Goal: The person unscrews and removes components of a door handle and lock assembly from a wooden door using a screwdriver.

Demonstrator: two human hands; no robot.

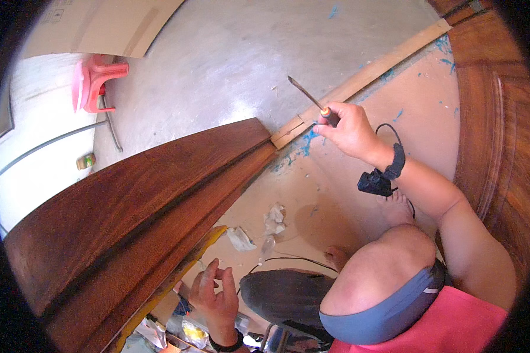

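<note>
In my right hand (pixel 353 130) is a screwdriver (pixel 310 95) with a thin metal shaft and a dark handle ringed in orange. Its tip points up and to the left, above the grey floor, near a flat wooden strip (pixel 359 81). My fingers are closed round the handle. Low in the picture, my left hand (pixel 217 297) is raised with its fingers loosely bent and apart, and nothing shows in them. It is nearest to the yellow-edged side of a dark brown wooden frame (pixel 159 170).
Another dark wooden panel (pixel 494 117) stands at the right. Blue flakes (pixel 307 143) and crumpled white scraps (pixel 240 238) lie on the floor. A pink stool (pixel 94 82) and cardboard (pixel 100 23) are at the far left. Plastic bags (pixel 194 331) lie below my left hand.
</note>
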